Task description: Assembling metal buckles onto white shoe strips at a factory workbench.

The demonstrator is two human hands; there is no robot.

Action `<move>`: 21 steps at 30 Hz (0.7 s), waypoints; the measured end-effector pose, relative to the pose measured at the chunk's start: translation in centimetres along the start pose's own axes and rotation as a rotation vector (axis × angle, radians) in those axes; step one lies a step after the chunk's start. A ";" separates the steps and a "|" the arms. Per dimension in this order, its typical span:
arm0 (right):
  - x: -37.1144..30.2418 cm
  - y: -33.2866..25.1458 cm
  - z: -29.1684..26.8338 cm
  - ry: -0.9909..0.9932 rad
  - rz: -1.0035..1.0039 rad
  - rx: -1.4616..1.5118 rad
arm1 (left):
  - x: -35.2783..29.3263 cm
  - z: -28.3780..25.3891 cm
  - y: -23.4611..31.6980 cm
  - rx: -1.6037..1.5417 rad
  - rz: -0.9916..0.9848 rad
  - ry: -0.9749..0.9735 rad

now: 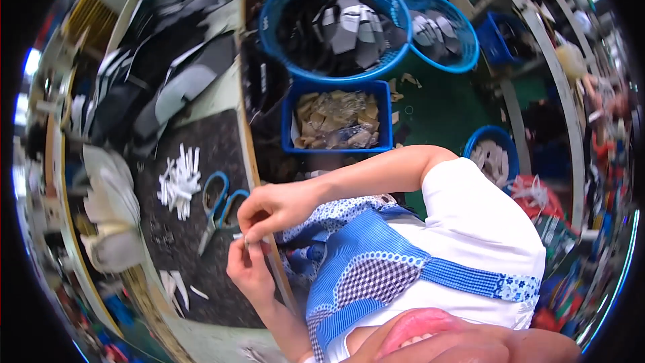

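And here's the counter point(201, 336), pale top, w/ a dk speckled mat point(228, 282) lying on it. On the mat: loose pile of wht strips point(179, 181), crisscrossed, & just beside it the scissors point(213, 219), blue hndls up, blades angled down-L. Lower on the mat, a few more wht pcs point(176, 289), one lying apart. Up top, big overlapping heap of blk & gry pcs point(168, 74). Grn floor point(437, 107), tan scraps point(410, 80) on it.

No text, label, brand, number or sign is showing legibly: the scissors point(211, 223), the white strips point(180, 185) to their left, the blue crate point(339, 150) to their upper right and the apron point(373, 234) to their right are carrying no readable print
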State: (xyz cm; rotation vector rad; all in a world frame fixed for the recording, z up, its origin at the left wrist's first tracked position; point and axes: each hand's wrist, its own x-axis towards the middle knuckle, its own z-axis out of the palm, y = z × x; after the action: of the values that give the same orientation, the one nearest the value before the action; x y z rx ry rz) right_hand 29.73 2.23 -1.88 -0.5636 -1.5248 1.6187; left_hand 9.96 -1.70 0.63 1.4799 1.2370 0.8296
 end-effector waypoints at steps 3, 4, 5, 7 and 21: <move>-0.6 0.5 -0.6 0.074 -0.080 -0.112 | 1.0 0.7 0.1 0.096 0.039 -0.050; -0.4 0.3 -0.9 0.182 -0.257 -0.366 | 1.3 0.8 0.0 0.079 0.030 -0.061; -0.5 0.0 -1.1 0.196 -0.263 -0.371 | 1.6 0.8 0.0 0.062 0.019 -0.068; -0.5 -0.8 -1.3 0.213 -0.176 -0.328 | 2.1 0.9 0.3 0.079 0.049 -0.084; 1.2 -0.6 -1.2 -0.220 0.064 -0.084 | -0.1 -4.9 0.5 -0.054 -0.132 -0.354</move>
State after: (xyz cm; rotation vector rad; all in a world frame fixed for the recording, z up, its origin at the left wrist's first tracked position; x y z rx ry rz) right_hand 30.17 3.88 -1.20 -0.4968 -1.7581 1.7175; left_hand 5.58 -0.49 2.40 1.4129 1.0245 0.4836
